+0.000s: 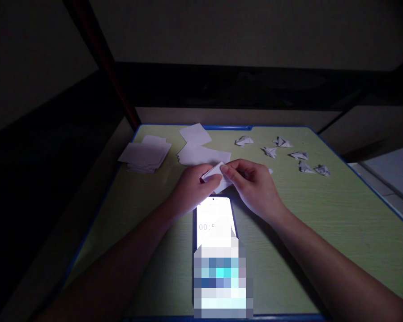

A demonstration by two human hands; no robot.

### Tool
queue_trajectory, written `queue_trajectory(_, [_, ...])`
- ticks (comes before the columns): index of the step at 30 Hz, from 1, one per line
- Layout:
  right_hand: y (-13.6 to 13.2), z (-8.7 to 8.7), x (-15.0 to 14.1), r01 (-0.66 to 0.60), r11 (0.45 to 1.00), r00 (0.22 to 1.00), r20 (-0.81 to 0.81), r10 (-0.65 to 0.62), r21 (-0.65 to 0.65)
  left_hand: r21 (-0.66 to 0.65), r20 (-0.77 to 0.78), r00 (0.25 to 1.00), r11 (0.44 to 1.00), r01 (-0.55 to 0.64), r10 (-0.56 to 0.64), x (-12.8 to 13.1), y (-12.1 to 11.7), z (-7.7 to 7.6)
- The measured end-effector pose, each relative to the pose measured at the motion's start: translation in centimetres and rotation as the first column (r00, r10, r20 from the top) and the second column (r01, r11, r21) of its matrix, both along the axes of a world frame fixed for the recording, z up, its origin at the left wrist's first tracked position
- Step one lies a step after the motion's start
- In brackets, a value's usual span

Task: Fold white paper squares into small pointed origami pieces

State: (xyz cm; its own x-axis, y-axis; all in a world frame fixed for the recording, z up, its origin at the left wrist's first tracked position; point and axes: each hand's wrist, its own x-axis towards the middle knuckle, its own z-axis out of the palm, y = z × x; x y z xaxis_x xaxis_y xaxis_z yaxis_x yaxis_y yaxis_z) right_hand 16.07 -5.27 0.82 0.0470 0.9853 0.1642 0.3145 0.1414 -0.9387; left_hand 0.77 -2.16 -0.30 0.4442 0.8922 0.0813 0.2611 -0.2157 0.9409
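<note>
A small folded piece of white paper (218,179) is held between both hands over the middle of the table. My left hand (193,185) grips its left side, thumb lying across the front. With thumb and fingers closed, my right hand (255,183) pinches the upper right edge. Just below the hands lies a lit phone (215,217) whose screen shows timer digits, its lower part blurred out. Behind the hands rest loose white paper sheets (201,154), one with a ragged left edge.
A stack of paper squares (147,154) sits at the far left of the green table (141,268). Several small folded paper figures (269,152) are scattered at the back right. White furniture (392,174) stands beyond the right edge. The room is dim.
</note>
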Motion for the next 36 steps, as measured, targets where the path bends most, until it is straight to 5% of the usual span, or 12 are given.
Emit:
queue_trajectory(8, [-0.09, 0.31, 0.85, -0.031, 0.995, 0.999, -0.044, 0.027, -0.092, -0.053, 0.035, 0.999, 0.998, -0.03, 0.032, 0.03, 0.01, 0.25])
queue_trajectory(24, [-0.22, -0.27, 0.05, -0.029, 0.999, 0.996, -0.089, 0.025, -0.041, 0.246, -0.174, 0.976, 0.965, -0.086, 0.131, -0.02, 0.03, 0.73])
queue_trajectory(36, [-0.77, 0.22, 0.18, -0.147, 0.987, 0.988, -0.048, 0.144, -0.063, 0.104, 0.183, 0.974, 0.982, -0.157, 0.137, 0.24, 0.11, 0.65])
